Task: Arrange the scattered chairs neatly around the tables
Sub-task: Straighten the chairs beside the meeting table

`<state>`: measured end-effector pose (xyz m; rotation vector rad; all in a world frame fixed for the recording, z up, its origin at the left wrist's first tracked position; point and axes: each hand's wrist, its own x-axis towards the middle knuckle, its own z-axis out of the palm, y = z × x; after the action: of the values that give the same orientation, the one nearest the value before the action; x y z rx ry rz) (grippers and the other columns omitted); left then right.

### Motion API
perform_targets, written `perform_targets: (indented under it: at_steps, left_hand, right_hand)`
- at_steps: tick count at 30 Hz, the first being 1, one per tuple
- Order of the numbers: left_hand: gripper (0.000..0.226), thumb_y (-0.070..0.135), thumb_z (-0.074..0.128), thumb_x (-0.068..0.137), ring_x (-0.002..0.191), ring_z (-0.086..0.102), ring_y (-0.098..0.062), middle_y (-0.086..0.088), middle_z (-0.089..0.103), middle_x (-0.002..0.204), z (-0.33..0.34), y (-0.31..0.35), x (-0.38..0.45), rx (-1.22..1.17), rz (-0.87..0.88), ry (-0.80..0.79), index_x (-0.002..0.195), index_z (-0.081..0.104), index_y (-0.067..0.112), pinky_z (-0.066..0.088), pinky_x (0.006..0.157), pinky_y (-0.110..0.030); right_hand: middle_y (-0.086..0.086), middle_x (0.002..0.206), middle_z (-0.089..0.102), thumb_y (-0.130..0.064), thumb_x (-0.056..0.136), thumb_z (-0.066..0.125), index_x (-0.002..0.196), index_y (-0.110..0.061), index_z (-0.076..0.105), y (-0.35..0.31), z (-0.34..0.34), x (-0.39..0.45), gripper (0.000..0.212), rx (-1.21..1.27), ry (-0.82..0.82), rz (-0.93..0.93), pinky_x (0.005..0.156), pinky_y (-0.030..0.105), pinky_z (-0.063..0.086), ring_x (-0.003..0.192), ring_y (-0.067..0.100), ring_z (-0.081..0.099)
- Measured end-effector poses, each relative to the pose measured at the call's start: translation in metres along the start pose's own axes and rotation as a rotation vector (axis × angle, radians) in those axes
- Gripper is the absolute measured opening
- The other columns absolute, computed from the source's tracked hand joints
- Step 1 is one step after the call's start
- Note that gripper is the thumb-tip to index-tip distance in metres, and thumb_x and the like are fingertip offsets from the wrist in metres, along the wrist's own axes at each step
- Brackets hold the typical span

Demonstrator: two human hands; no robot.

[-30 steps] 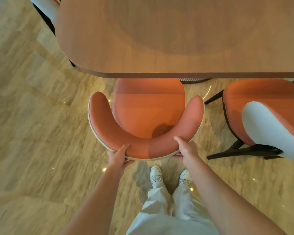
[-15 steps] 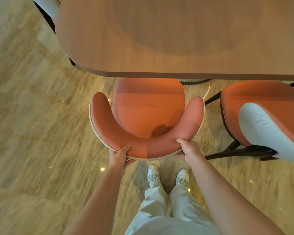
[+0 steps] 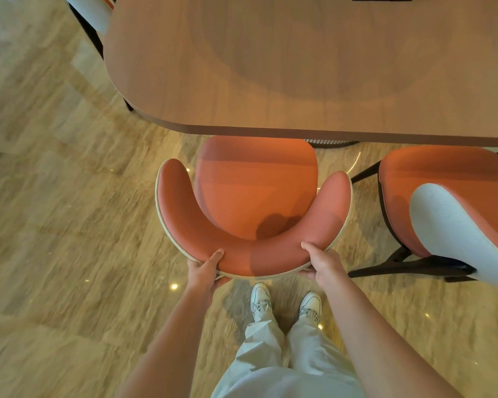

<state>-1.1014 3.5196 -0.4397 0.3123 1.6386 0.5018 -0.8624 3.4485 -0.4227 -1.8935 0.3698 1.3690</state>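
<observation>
At table [image 3: 299, 67] near edge: orange chair [image 3: 256, 196] faces in, seat front tucked just under the tabletop. Left hand [image 3: 203, 270] and right hand [image 3: 321, 264] both clamped on the curved backrest, thumbs on top, fingers wrapped behind. Looks near final position, maybe a small push left. Second chair [image 3: 443, 202] to the right sits angled to the table, likely needs squaring. Third chair [image 3: 91, 10] at far left corner, alignment unclear

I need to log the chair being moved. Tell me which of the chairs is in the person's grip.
The middle chair, facing the table: the left hand and right hand hold its curved backrest. The chair to its right and the one at top left are untouched.
</observation>
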Motion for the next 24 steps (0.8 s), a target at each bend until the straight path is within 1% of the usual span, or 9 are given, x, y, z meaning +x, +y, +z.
perform_targets:
  at_steps: [4,8,12,14,16,18,19,21,24]
  left_hand:
    - [0.061,0.024,0.079,0.087,0.103,0.071,-0.027,-0.008,0.065,0.124,-0.001,-0.002,-0.004,0.03,0.037,-0.014,0.135,0.043,0.021,0.063,0.066,-0.038]
    - [0.054,0.03,0.077,0.088,0.104,0.071,-0.027,-0.008,0.066,0.121,-0.003,0.0,-0.008,0.068,0.037,-0.012,0.132,0.047,0.019,0.064,0.071,-0.041]
    - [0.04,0.03,0.069,0.094,0.1,0.071,-0.025,-0.009,0.069,0.118,-0.009,-0.001,-0.021,0.096,0.045,0.008,0.127,0.055,0.014,0.062,0.077,-0.042]
    - [0.03,0.029,0.065,0.096,0.103,0.07,-0.026,-0.01,0.069,0.118,-0.01,0.0,-0.028,0.102,0.056,0.016,0.12,0.059,0.013,0.061,0.081,-0.043]
    - [0.022,0.027,0.064,0.095,0.1,0.068,-0.025,-0.006,0.069,0.114,-0.013,-0.001,-0.043,0.07,0.081,0.019,0.113,0.064,0.014,0.058,0.085,-0.042]
    - [0.026,0.026,0.063,0.094,0.095,0.064,-0.023,-0.005,0.066,0.106,-0.015,-0.001,-0.061,0.004,0.116,0.015,0.115,0.066,0.012,0.054,0.083,-0.04]
    - [0.026,0.027,0.061,0.095,0.097,0.063,-0.023,-0.005,0.065,0.107,-0.016,-0.001,-0.073,-0.038,0.14,0.018,0.117,0.066,0.013,0.053,0.083,-0.039]
    - [0.021,0.029,0.054,0.1,0.107,0.064,-0.022,-0.002,0.068,0.117,-0.019,-0.001,-0.102,-0.108,0.207,0.014,0.113,0.067,0.019,0.053,0.086,-0.039]
    - [0.026,0.032,0.045,0.105,0.112,0.066,-0.018,-0.003,0.071,0.121,-0.021,0.001,-0.145,-0.141,0.316,-0.023,0.115,0.066,0.021,0.051,0.095,-0.04]
  right_hand:
    - [0.013,0.099,0.065,-0.019,0.092,0.071,0.122,-0.004,0.055,-0.001,-0.003,-0.003,0.036,0.035,-0.074,0.031,0.075,0.051,0.06,0.083,0.029,0.067]
    - [0.01,0.1,0.064,-0.019,0.093,0.068,0.124,-0.004,0.055,0.004,-0.005,-0.01,0.036,0.047,-0.065,0.001,0.073,0.044,0.06,0.088,0.027,0.068]
    - [0.012,0.109,0.063,-0.018,0.095,0.065,0.12,-0.003,0.055,0.01,-0.007,-0.021,0.031,0.049,-0.034,-0.032,0.076,0.04,0.058,0.106,0.033,0.066]
    - [0.014,0.109,0.06,-0.021,0.097,0.063,0.117,-0.004,0.053,0.01,-0.006,-0.027,0.028,0.076,-0.028,-0.037,0.08,0.038,0.056,0.099,0.028,0.063]
    - [0.014,0.11,0.061,-0.028,0.098,0.062,0.125,-0.005,0.052,0.01,-0.007,-0.039,0.037,0.076,-0.052,-0.06,0.091,0.039,0.055,0.093,0.023,0.059]
    - [0.019,0.125,0.059,-0.035,0.097,0.061,0.134,-0.008,0.05,0.012,-0.01,-0.049,0.048,0.076,-0.087,-0.089,0.097,0.039,0.054,0.105,0.024,0.06]
    - [0.015,0.132,0.056,-0.038,0.097,0.06,0.136,-0.009,0.05,0.013,-0.013,-0.056,0.049,0.071,-0.109,-0.108,0.097,0.037,0.053,0.113,0.025,0.059]
    - [0.01,0.138,0.053,-0.038,0.099,0.057,0.138,-0.013,0.05,0.016,-0.021,-0.074,0.047,0.051,-0.168,-0.163,0.098,0.037,0.052,0.12,0.025,0.056]
    - [0.012,0.143,0.052,-0.036,0.104,0.05,0.146,-0.011,0.045,0.015,-0.034,-0.106,0.049,0.003,-0.261,-0.295,0.107,0.041,0.046,0.127,0.025,0.053]
